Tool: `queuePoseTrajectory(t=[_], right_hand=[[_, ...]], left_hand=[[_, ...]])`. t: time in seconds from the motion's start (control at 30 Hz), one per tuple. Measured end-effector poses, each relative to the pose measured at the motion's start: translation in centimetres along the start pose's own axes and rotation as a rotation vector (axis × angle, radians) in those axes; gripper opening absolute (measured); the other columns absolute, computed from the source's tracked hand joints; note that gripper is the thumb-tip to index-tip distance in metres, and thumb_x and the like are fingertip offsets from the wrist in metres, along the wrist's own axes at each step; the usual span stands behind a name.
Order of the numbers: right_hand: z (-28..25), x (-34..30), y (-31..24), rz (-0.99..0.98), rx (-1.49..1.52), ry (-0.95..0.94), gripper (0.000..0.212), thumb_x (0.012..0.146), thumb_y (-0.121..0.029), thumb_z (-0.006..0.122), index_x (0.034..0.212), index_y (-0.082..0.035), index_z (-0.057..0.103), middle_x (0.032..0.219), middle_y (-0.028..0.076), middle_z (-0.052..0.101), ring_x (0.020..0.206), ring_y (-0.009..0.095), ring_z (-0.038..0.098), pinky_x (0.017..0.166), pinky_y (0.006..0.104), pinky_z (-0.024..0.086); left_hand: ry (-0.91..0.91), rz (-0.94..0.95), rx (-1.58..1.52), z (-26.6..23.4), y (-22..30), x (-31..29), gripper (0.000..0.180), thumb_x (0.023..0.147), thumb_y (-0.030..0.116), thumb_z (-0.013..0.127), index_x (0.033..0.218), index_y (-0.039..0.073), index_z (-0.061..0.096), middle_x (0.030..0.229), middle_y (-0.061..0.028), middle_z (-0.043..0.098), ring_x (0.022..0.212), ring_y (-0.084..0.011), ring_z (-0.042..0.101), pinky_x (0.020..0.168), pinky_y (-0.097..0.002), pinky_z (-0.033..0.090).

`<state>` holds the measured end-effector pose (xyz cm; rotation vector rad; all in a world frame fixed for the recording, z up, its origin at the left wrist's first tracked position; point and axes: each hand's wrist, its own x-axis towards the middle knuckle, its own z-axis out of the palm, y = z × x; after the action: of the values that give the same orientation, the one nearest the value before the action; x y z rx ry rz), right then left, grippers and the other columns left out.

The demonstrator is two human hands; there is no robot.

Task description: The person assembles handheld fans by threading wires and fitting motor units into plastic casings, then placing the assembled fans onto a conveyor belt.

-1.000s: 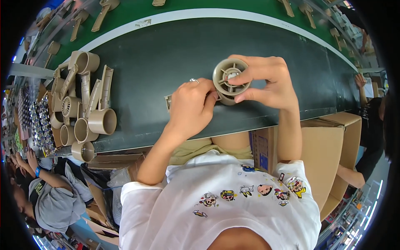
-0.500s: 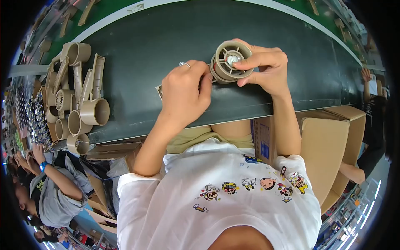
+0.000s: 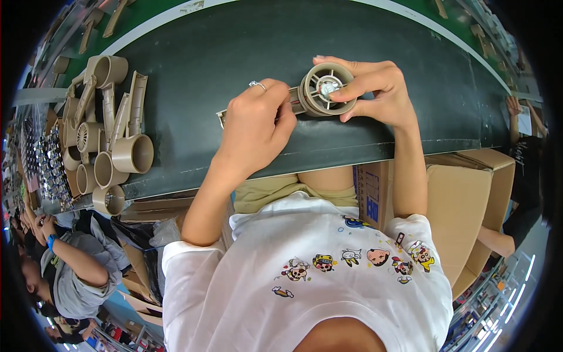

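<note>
Over the dark green table I hold a beige plastic housing (image 3: 308,104) shaped like a hair dryer, with a round barrel and a long handle. Its open end faces up, showing spokes around a whitish round motor part (image 3: 329,89). My right hand (image 3: 381,94) is closed around the barrel's right side, its thumb reaching inside onto the middle part. My left hand (image 3: 258,123), wearing a ring, is closed over the handle beside the barrel. Its fingertips are partly hidden, and a thin reddish line shows along the handle there. The handle's end sticks out left of that hand.
Several similar beige housings (image 3: 132,154) are heaped at the table's left end, beside stacked small metallic parts (image 3: 50,158). An open cardboard box (image 3: 454,202) stands below the table edge at right. Co-workers sit at far left and far right. A green strip runs beyond the white rail.
The barrel has tipped slightly, and more of the handle shows between it and my left hand. My left hand has shifted a little left; my right hand keeps its hold.
</note>
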<state>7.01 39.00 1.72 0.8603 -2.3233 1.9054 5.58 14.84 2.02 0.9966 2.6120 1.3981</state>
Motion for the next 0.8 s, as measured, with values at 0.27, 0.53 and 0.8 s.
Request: queuePoseTrajectory(t=[0.27,0.53,0.8], right_hand=[[0.7,-0.5,-0.2,-0.027,-0.006,0.07,0.034,0.058,-0.002,0.082,0.091,-0.003,0.076,0.121,0.018,0.065,0.11,0.03,0.064,0.094,0.0353,0.051],[2.0,-0.9,-0.7,0.06,-0.11,0.124,0.034,0.058,0.001,0.081,0.091,-0.002,0.076,0.122,0.017,0.064,0.108,0.031,0.065,0.094,0.0359,0.05],[1.0,-1.0,-0.6,0.044,-0.261,0.0,0.021,0.079,-0.018,0.069,0.095,-0.005,0.076,0.128,0.016,0.061,0.132,0.039,0.045,0.113,0.0583,0.016]], left_hand=[[-0.13,0.044,0.22,-1.7,0.0,-0.1,0.002,0.081,0.004,0.059,0.082,0.003,0.058,0.08,-0.0083,0.063,0.061,-0.0277,0.057,0.056,-0.0367,0.045],[-0.059,0.062,0.234,-1.7,-0.9,-0.8,0.007,0.076,0.004,0.062,0.083,0.004,0.059,0.076,-0.0086,0.062,0.063,-0.0287,0.06,0.055,-0.039,0.047],[-0.135,0.083,0.178,-3.5,-1.3,-0.6,0.002,0.079,0.003,0.059,0.082,0.003,0.059,0.076,-0.0107,0.06,0.058,-0.03,0.056,0.053,-0.0357,0.044]])
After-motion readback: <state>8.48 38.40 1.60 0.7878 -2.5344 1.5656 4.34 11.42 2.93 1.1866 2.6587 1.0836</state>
